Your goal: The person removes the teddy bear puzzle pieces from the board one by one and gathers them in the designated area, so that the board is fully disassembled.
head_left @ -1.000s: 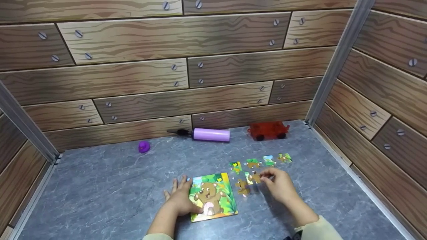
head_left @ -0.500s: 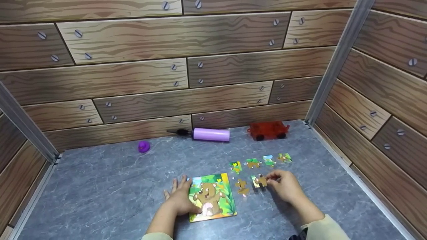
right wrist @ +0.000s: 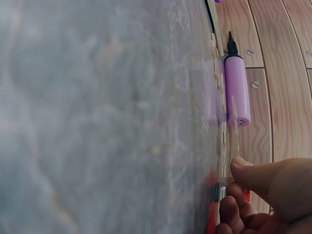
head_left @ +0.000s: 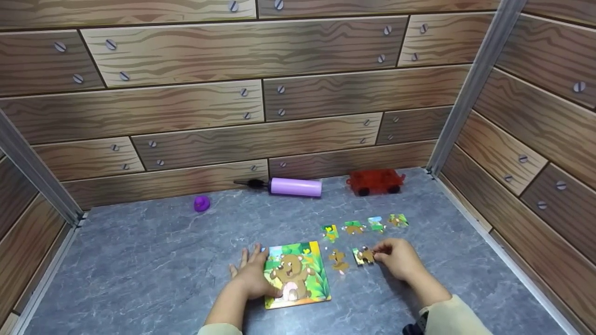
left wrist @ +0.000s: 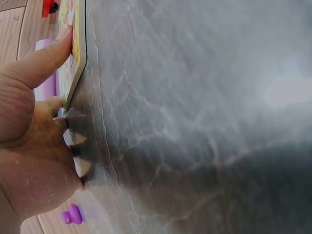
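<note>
In the head view a square bear-picture puzzle board (head_left: 305, 274) lies on the grey tabletop. My left hand (head_left: 253, 279) has its fingers spread along the board's left side, thumb resting on the picture; in the left wrist view the thumb (left wrist: 51, 56) touches the board's face (left wrist: 73, 53). To the right of the board, my right hand (head_left: 399, 259) pinches a brown-and-green puzzle piece (head_left: 362, 255) by its right edge. That piece (right wrist: 235, 122) appears edge-on and slightly raised in the right wrist view. Between it and the board lies a brown puzzle piece (head_left: 338, 261).
Several loose puzzle pieces (head_left: 354, 228) form a row behind the right hand. Along the back wall stand a lilac hand pump (head_left: 295, 187) with a black nozzle and a red toy wagon (head_left: 376, 182). A small purple toy (head_left: 201, 203) sits at back left.
My right hand has drawn the pinched puzzle piece slightly right and toward me, away from the brown piece beside it. The left hand stays where it was on the board.
</note>
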The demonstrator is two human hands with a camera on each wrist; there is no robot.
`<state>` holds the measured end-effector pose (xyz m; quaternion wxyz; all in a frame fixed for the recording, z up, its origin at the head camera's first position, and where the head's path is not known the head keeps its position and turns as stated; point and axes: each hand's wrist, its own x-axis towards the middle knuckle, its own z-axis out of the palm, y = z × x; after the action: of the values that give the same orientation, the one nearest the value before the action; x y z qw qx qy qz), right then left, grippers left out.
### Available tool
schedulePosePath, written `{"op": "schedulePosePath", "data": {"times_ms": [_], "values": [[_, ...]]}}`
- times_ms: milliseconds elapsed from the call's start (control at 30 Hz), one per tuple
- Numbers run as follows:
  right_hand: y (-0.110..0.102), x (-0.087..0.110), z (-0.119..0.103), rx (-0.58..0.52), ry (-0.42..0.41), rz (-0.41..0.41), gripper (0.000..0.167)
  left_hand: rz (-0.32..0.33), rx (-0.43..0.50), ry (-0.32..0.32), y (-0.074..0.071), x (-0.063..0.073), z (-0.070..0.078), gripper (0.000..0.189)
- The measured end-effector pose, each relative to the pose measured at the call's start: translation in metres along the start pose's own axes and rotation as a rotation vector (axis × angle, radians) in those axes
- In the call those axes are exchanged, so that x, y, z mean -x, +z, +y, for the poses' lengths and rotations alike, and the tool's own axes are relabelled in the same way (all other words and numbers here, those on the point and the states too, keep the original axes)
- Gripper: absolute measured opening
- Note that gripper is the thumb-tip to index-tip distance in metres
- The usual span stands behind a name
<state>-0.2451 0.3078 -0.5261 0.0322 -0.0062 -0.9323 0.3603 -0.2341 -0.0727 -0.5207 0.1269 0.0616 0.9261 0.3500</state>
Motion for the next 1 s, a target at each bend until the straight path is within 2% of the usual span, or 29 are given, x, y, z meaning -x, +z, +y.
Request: {"op": "schedulePosePath", "data": {"times_ms": [600,1000], "values": [[0.0031,-0.0050,0.0039,0.026,0.014,-0.034,0.006,-0.014,-0.006,-0.018,0.0004,-0.0011,-0.0006,0.119],[0.0037,-0.0053,0.0027,0.029,0.033,-0.035,0.006,0.000,0.003,-0.014,0.0004,0.0005,0.0002,0.117]]}}
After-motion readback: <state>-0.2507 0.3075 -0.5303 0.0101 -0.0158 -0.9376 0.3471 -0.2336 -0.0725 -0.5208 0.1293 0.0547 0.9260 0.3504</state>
